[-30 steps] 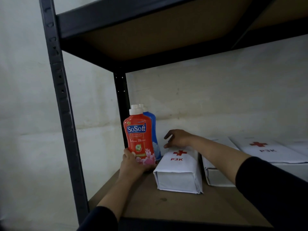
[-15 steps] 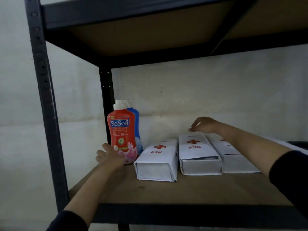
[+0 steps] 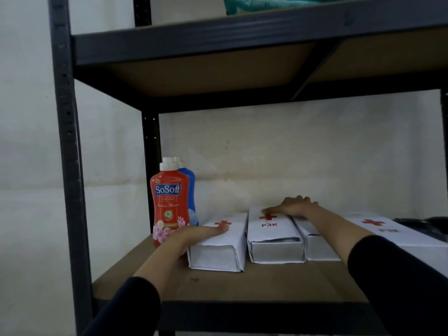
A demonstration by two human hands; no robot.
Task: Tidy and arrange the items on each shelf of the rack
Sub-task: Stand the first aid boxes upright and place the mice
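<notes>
- On the shelf (image 3: pixel 218 284), near its left edge, the left hand (image 3: pixel 194 235) lay flat, fingers straight, on the leftmost white box (image 3: pixel 225 246).
- The right hand (image 3: pixel 291 206) pressed flat, ungripping, on the second box (image 3: pixel 271 235).
- Beside the rear-left post stood a red bottle (image 3: pixel 169 202).

Dim light, a stained off-white wall (image 3: pixel 291 154) behind a dark metal rack (image 3: pixel 65 141) with brown board shelves (image 3: pixel 242 282).

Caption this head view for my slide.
Both hands, left hand and right hand, rest on white red-cross boxes beside a red detergent bottle.

The brown shelf (image 3: pixel 278 280) at lower centre carried a red bottle (image 3: pixel 169 202), a blue bottle (image 3: pixel 191 190) behind it, and four white boxes (image 3: pixel 274 236) rightward.
</notes>
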